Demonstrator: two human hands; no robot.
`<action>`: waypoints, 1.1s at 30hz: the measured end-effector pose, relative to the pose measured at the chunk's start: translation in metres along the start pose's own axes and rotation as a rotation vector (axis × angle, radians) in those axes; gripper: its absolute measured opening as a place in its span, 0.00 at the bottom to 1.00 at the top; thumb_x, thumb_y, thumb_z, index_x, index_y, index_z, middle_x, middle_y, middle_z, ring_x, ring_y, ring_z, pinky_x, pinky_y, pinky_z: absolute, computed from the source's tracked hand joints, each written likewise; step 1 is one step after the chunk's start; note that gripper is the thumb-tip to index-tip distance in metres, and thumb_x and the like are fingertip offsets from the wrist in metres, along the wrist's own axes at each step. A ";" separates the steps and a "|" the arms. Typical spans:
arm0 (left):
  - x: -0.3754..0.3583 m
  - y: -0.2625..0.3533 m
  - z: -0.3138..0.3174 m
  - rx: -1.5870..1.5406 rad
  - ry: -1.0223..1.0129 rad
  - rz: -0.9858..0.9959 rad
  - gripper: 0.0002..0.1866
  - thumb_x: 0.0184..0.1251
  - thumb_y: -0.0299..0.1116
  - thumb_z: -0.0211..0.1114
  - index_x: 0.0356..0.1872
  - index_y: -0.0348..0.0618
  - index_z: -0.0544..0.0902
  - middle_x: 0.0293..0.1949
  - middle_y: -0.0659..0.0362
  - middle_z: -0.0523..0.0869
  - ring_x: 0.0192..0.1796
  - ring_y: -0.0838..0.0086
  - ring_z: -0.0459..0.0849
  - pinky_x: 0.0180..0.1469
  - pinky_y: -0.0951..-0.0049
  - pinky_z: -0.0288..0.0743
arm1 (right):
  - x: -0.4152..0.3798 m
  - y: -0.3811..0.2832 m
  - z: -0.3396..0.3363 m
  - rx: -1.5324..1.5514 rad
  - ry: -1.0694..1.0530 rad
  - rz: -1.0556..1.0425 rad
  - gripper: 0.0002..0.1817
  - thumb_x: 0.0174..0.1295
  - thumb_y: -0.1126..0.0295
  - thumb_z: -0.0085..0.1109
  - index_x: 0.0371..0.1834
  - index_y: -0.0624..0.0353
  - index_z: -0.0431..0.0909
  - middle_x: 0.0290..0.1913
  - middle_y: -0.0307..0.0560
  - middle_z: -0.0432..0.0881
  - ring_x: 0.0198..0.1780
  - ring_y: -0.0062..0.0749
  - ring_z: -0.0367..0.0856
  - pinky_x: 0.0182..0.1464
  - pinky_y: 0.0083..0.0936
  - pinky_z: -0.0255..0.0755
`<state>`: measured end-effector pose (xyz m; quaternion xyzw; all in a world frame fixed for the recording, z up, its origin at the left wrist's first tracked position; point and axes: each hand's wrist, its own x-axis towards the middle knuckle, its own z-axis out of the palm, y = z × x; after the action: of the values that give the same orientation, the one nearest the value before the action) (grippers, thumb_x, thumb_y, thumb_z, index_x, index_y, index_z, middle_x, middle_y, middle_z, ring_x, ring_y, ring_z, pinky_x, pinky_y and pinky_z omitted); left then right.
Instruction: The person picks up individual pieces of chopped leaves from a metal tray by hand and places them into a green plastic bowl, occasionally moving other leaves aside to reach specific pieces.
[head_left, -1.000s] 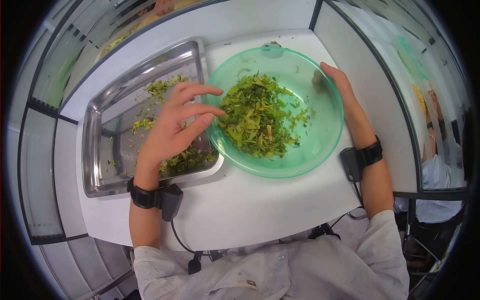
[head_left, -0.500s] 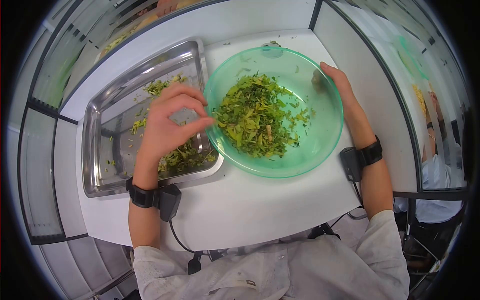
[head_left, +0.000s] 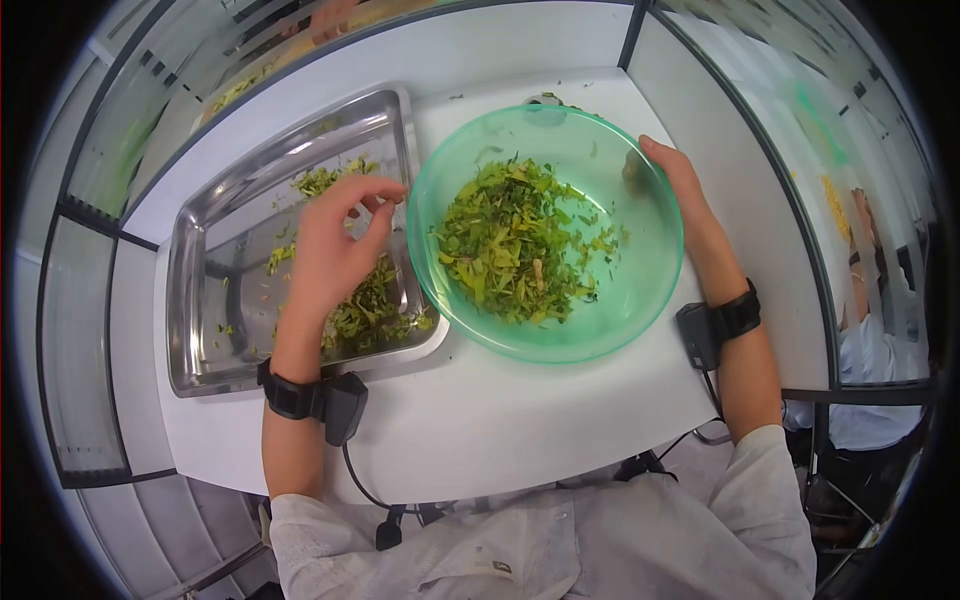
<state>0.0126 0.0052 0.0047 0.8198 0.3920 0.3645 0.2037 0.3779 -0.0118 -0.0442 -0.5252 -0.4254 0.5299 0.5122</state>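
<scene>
A translucent green bowl (head_left: 640, 290) holds a loose heap of chopped green leaves (head_left: 510, 245). My right hand (head_left: 680, 180) grips its right rim, thumb outside and fingertips showing dimly through the wall. Left of the bowl is a shallow metal tray (head_left: 185, 300) with leaf scraps (head_left: 370, 310) scattered over its bottom. Above the tray, my left hand (head_left: 345, 235) is closed in a loose pinch close to the bowl's left rim; anything between its fingertips is too small to make out.
White panels (head_left: 720, 170) with dark-edged, see-through upper parts surround the white tabletop (head_left: 540, 420) at the back and sides. Small leaf bits and a grey round object (head_left: 543, 99) lie behind the bowl. Another person's arm (head_left: 862, 250) shows beyond the right panel.
My left hand has drawn back slightly left from the bowl's rim, and its thumb and fingers have come closer together. My right hand still holds the bowl.
</scene>
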 end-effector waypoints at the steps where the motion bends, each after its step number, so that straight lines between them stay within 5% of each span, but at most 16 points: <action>1: -0.001 -0.002 0.001 0.048 -0.050 -0.080 0.08 0.56 0.21 0.64 0.37 0.41 0.85 0.35 0.59 0.86 0.40 0.68 0.82 0.46 0.70 0.74 | 0.001 0.001 -0.001 0.002 -0.001 -0.006 0.18 0.70 0.54 0.52 0.30 0.57 0.78 0.28 0.34 0.77 0.29 0.17 0.72 0.33 0.18 0.68; 8: -0.004 -0.007 -0.001 0.297 -0.300 -0.083 0.08 0.50 0.32 0.72 0.33 0.44 0.88 0.34 0.56 0.87 0.39 0.60 0.82 0.46 0.62 0.75 | -0.001 0.000 0.001 0.003 -0.002 -0.026 0.19 0.69 0.53 0.51 0.30 0.57 0.78 0.28 0.34 0.77 0.28 0.16 0.72 0.32 0.18 0.67; 18: -0.005 -0.004 -0.001 0.392 -0.408 -0.066 0.05 0.50 0.32 0.70 0.29 0.48 0.88 0.34 0.61 0.87 0.42 0.64 0.81 0.52 0.63 0.70 | 0.003 0.003 -0.003 0.004 -0.020 -0.029 0.18 0.70 0.54 0.51 0.31 0.57 0.79 0.28 0.34 0.77 0.29 0.16 0.72 0.32 0.17 0.67; 23: -0.005 -0.011 0.004 0.284 -0.152 -0.231 0.07 0.54 0.33 0.70 0.31 0.44 0.86 0.30 0.60 0.88 0.32 0.70 0.84 0.36 0.68 0.77 | 0.001 0.001 -0.001 -0.009 -0.009 -0.028 0.19 0.69 0.54 0.52 0.31 0.57 0.79 0.28 0.34 0.78 0.29 0.16 0.73 0.33 0.17 0.68; 33: 0.001 -0.004 0.002 0.058 0.029 -0.003 0.07 0.52 0.23 0.69 0.33 0.42 0.85 0.27 0.61 0.86 0.28 0.76 0.80 0.37 0.75 0.75 | 0.003 0.004 -0.004 -0.006 -0.025 -0.036 0.18 0.69 0.54 0.52 0.32 0.57 0.79 0.29 0.34 0.78 0.29 0.16 0.73 0.33 0.17 0.68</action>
<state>0.0121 0.0082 0.0011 0.8194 0.4066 0.3644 0.1746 0.3822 -0.0097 -0.0487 -0.5124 -0.4428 0.5260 0.5145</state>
